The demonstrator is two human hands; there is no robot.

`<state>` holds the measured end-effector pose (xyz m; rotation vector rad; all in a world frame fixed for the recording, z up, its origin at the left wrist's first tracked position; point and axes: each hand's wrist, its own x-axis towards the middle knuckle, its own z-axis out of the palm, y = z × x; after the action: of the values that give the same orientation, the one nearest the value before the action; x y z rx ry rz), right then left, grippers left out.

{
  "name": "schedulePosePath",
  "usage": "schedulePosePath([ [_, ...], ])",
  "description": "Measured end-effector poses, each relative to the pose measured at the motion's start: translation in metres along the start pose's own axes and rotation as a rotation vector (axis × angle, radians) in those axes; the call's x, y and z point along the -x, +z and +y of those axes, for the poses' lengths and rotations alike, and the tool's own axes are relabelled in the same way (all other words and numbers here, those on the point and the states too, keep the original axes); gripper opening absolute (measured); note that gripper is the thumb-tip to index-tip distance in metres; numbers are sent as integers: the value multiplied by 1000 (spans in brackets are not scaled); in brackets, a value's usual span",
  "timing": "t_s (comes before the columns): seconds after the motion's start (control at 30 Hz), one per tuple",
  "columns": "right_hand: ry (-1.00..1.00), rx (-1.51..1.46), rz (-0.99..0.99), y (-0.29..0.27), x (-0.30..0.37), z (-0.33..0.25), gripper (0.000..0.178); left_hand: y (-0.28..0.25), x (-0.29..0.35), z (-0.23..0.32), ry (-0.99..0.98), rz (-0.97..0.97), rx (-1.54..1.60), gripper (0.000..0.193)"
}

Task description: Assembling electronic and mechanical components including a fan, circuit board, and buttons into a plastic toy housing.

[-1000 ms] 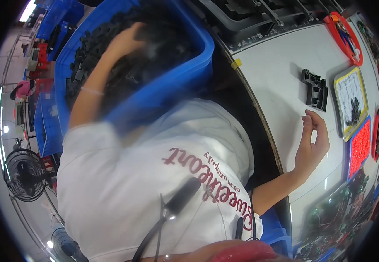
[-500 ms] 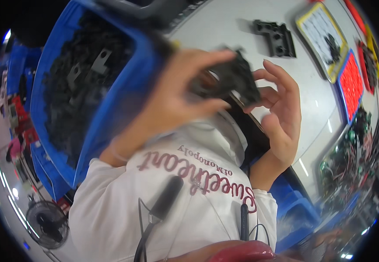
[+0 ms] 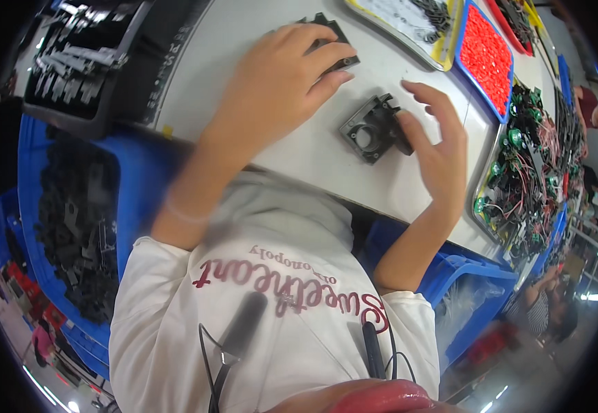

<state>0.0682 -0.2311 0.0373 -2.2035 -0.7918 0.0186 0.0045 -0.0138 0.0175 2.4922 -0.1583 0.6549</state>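
Observation:
My left hand point(image 3: 271, 82) reaches over the table, its fingers and thumb closed around a black plastic housing point(image 3: 344, 55) that lies there. The hand covers much of that piece. To the right, a second black plastic housing point(image 3: 366, 136) with a round hole rests on the white tabletop. My right hand point(image 3: 440, 148) is beside its right end, fingers apart, the thumb at the edge of the piece. Whether the thumb presses on it I cannot tell.
On the left are a black crate point(image 3: 99, 117) of metal strips and a blue bin point(image 3: 27, 172) of dark parts. At the right stand a blue tray point(image 3: 509, 96) of red pieces, a tray of wired green parts point(image 3: 519, 165) and a yellow-edged tray point(image 3: 449, 51). A blue bin point(image 3: 443, 279) holds clear plastic.
The housing held between my hands now lies on the table by my right hand. My left hand has moved up to the other housing. The view has shifted too.

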Motion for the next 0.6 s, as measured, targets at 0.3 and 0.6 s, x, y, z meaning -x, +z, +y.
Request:
schedulePosePath([
  [0.3, 111, 467, 4, -19, -104, 55, 30, 14, -3, -6, 25, 83, 81, 13],
  [0.6, -110, 94, 204, -4, -83, -11, 23, 5, 3, 2, -379, -5, 1208, 30],
])
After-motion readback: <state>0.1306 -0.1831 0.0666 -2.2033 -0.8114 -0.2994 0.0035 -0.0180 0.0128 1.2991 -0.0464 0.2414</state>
